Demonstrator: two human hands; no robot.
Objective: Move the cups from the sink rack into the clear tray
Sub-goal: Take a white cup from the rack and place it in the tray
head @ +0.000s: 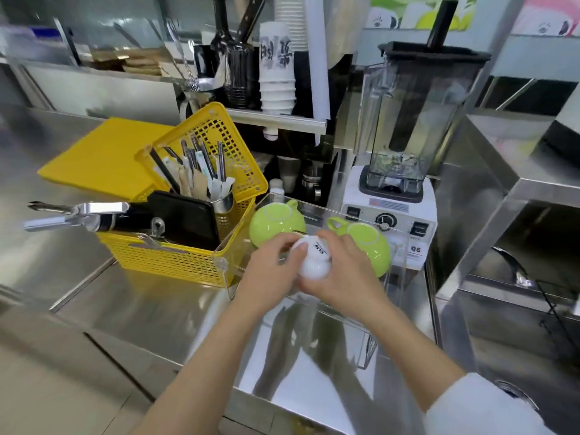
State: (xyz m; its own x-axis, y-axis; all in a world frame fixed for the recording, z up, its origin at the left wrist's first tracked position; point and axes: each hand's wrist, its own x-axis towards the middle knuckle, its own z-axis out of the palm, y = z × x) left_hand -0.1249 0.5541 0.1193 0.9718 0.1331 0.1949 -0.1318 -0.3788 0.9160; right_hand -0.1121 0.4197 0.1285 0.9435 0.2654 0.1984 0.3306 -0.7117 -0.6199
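Observation:
Both of my hands hold a white cup [314, 262] upside down over the near part of the clear tray [361, 337]. My left hand [266, 274] wraps its left side and my right hand [342, 274] its right side. Two green cups stand upside down in the far part of the tray: one [276, 219] at the left, the other [373, 246] at the right, partly behind my right hand. The sink rack [555, 312] shows as thin black wire at the right edge, and no cups are visible on it.
A yellow basket [175, 255] with utensils and a black tool stands just left of the tray. A blender [405, 146] on a white base stands behind the tray. A sink [514, 365] lies to the right. A yellow board lies at the back left.

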